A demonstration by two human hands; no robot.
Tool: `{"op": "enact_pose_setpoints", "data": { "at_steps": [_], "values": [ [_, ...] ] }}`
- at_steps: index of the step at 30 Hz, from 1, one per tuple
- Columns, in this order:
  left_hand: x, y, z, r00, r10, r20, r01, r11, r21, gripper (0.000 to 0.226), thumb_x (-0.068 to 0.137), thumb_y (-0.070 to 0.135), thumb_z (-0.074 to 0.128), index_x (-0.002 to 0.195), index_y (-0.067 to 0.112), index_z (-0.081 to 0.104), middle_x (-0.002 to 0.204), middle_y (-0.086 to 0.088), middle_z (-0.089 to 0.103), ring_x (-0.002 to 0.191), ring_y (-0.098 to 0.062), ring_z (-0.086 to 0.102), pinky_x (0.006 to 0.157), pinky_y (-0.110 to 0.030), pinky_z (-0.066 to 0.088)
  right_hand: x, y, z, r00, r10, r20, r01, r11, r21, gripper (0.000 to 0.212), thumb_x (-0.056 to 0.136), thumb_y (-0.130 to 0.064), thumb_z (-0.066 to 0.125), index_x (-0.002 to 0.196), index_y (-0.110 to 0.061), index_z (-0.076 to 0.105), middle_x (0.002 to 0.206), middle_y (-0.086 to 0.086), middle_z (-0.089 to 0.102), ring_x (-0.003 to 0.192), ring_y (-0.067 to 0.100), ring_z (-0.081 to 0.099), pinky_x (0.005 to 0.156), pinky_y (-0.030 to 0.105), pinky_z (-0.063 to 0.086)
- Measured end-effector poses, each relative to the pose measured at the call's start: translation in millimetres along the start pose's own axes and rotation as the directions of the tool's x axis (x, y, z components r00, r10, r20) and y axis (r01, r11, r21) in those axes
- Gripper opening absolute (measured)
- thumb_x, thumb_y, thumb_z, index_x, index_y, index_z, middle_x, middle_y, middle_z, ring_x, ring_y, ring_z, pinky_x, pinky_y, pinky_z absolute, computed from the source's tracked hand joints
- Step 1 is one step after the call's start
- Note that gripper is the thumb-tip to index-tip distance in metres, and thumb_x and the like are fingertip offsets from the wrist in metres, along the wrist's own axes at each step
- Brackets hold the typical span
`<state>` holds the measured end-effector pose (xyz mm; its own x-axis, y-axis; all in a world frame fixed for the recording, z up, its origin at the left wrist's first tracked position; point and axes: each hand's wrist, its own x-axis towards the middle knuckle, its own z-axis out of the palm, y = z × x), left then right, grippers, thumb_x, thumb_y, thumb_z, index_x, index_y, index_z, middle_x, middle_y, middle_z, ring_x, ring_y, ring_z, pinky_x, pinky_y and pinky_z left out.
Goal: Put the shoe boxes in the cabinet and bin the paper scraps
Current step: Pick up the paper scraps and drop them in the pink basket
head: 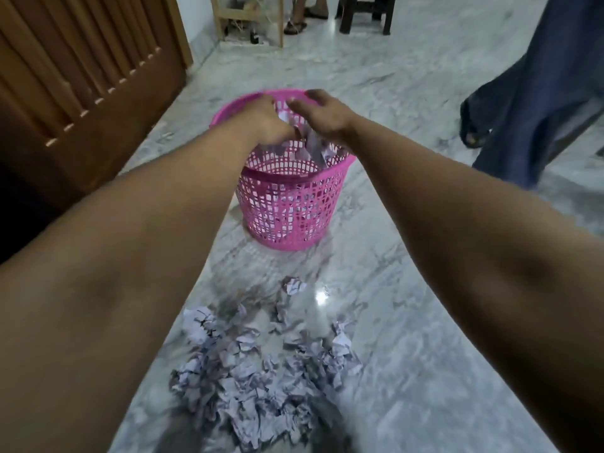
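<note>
Left hand and right hand over pink mesh bin; paper scraps beneath their fingers; grip indiscernible.

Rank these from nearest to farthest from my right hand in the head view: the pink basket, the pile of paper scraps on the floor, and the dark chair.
1. Pink basket: directly under the right hand.
2. Pile of paper scraps: on the floor, toward the camera.
3. Dark chair: far across the room, top of view.
</note>
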<state>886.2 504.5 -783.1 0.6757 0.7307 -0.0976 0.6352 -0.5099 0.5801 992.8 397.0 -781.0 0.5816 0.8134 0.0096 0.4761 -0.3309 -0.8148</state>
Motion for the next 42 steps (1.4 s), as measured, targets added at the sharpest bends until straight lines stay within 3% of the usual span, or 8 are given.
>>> {"op": "enact_pose_setpoints", "data": {
  "at_steps": [3, 10, 14, 17, 20, 25, 31, 42],
  "values": [
    [-1.1, -17.6, 8.3, 0.999, -0.010, -0.032, 0.010, 1.000, 0.009, 0.113, 0.040, 0.077, 0.073, 0.140, 0.029, 0.045, 0.139, -0.003, 0.056, 0.134, -0.034, 0.048, 0.113, -0.055, 0.035, -3.3, 13.1, -8.5, 0.994, 0.002, -0.111, -0.008, 0.999, -0.053, 0.064, 0.103, -0.047, 0.051, 0.153, -0.009, 0.040, 0.155, 0.014, 0.047, 0.139, 0.026, 0.049, 0.114, 0.032, 0.039],
    [-108.6, -89.1, 58.1, 0.822, 0.477, -0.311, -0.414, 0.876, 0.249, 0.047, 0.088, 0.049, 0.057, 0.130, 0.028, 0.055, 0.132, -0.002, 0.050, 0.127, -0.028, 0.039, 0.102, -0.043, 0.038, -101.3, 119.2, 7.6, 0.770, 0.089, -0.632, 0.007, 0.989, 0.148, 0.018, 0.095, -0.029, 0.054, 0.097, -0.016, 0.068, 0.083, -0.010, 0.069, 0.079, 0.008, 0.067, 0.080, 0.033, 0.056],
    [-193.1, -187.6, 115.8, 0.910, 0.288, 0.297, -0.394, 0.826, 0.404, 0.108, 0.068, 0.096, 0.040, 0.154, 0.033, 0.030, 0.164, -0.008, 0.019, 0.149, -0.036, 0.015, 0.114, -0.059, 0.025, -210.4, 213.6, 76.1, 0.991, 0.105, -0.087, -0.127, 0.945, -0.300, 0.052, 0.088, -0.061, 0.063, 0.131, -0.032, 0.058, 0.117, 0.001, 0.066, 0.112, 0.021, 0.062, 0.093, 0.043, 0.054],
    [-243.0, -250.0, 150.3, 0.838, -0.107, 0.536, -0.225, 0.826, 0.516, 0.150, 0.036, 0.109, 0.043, 0.150, 0.045, -0.030, 0.156, 0.000, -0.046, 0.147, -0.035, -0.036, 0.116, -0.070, -0.002, -276.8, 243.4, 125.8, 0.895, 0.287, 0.341, -0.055, 0.830, -0.555, 0.128, 0.051, -0.104, 0.046, 0.158, -0.051, -0.003, 0.170, 0.008, 0.006, 0.157, 0.035, 0.005, 0.115, 0.070, 0.023],
    [-280.3, -272.6, 174.7, 0.738, -0.152, 0.657, -0.213, 0.872, 0.441, 0.158, 0.029, 0.105, 0.057, 0.141, 0.051, -0.040, 0.146, 0.007, -0.058, 0.141, -0.035, -0.044, 0.114, -0.076, -0.003, -313.5, 250.3, 169.0, 0.835, 0.301, 0.460, 0.103, 0.736, -0.669, 0.139, 0.039, -0.107, 0.032, 0.150, -0.051, -0.029, 0.165, 0.010, -0.032, 0.150, 0.043, -0.029, 0.110, 0.081, 0.003],
    [-303.1, -266.1, 217.4, 0.791, 0.038, 0.611, -0.319, 0.878, 0.358, 0.134, 0.055, 0.100, 0.051, 0.149, 0.049, -0.031, 0.162, 0.003, -0.038, 0.155, -0.036, -0.010, 0.116, -0.067, 0.012, -316.7, 250.2, 202.4, 0.864, 0.294, 0.410, 0.099, 0.698, -0.710, 0.105, 0.078, -0.080, 0.059, 0.159, -0.043, 0.002, 0.170, 0.014, 0.000, 0.155, 0.044, 0.000, 0.115, 0.067, 0.022],
    [-281.7, -248.1, 235.7, 0.829, 0.179, 0.530, -0.397, 0.856, 0.332, 0.090, 0.087, 0.053, 0.066, 0.158, 0.033, 0.014, 0.164, -0.008, 0.016, 0.146, -0.037, 0.024, 0.111, -0.051, 0.032, -287.3, 240.7, 189.9, 0.899, 0.201, 0.390, 0.153, 0.689, -0.708, 0.057, 0.085, -0.033, 0.071, 0.135, -0.023, 0.045, 0.131, 0.008, 0.049, 0.119, 0.034, 0.047, 0.075, 0.043, 0.051],
    [-245.4, -242.5, 216.6, 0.844, 0.378, 0.381, -0.484, 0.842, 0.237, 0.062, 0.083, 0.044, 0.074, 0.134, 0.016, 0.052, 0.132, -0.006, 0.055, 0.112, -0.030, 0.054, 0.084, -0.039, 0.049, -271.6, 241.0, 153.3, 0.958, 0.204, 0.203, -0.039, 0.791, -0.611, 0.041, 0.091, -0.050, 0.059, 0.119, -0.023, 0.050, 0.115, 0.001, 0.060, 0.109, 0.026, 0.056, 0.071, 0.034, 0.043]
  ]
}}
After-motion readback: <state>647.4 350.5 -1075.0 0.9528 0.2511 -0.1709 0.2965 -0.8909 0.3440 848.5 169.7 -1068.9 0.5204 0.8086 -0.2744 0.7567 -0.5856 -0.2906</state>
